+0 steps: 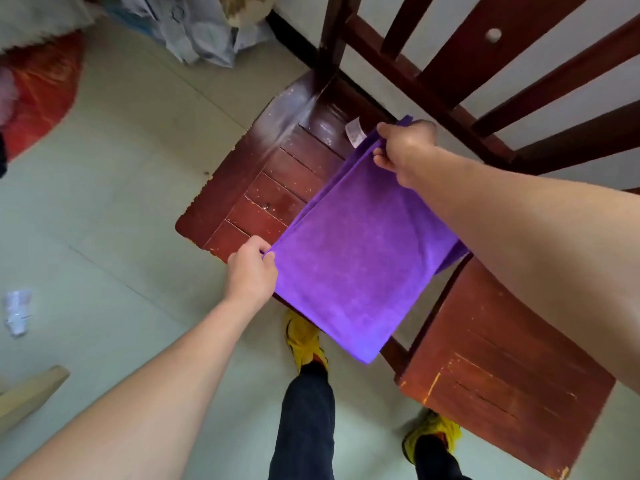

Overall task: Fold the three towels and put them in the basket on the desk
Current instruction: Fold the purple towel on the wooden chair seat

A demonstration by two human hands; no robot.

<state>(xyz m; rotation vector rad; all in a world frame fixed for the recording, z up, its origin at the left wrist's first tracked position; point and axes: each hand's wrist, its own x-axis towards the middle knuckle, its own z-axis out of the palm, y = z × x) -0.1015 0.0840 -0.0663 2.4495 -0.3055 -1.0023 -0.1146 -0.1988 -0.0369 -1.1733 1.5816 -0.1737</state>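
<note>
The left hand [251, 271] pinches the near corner of a purple towel [356, 258] between thumb and fingers, closed on the cloth at its lower left. The right hand [403, 150] grips the far corner, fingers curled over the stacked edges, where a small white label [355, 131] sticks out beside it. Between the two hands the towel hangs taut along one side and drapes down toward the floor, its lowest corner dangling above a yellow shoe [304, 337].

The layered edges at the right hand suggest the towel is already doubled at least once, so I judge this fold to be partly made rather than finished. The cloth is held in the air over the seat of a dark red wooden chair [263, 188]; whether it rests on the seat at any point I cannot tell. A second chair seat [502, 368] stands just to the right, partly under the right forearm.

Neither the basket nor the worktop is in view, and no other towel can be seen, so how many have been dealt with is unknown. As far as can be judged, this towel needs at least its last fold and the carry to the basket. On the tiled floor [121, 209] lie a crumpled clear wrapper [17, 311] and a red bag [41, 91]
</note>
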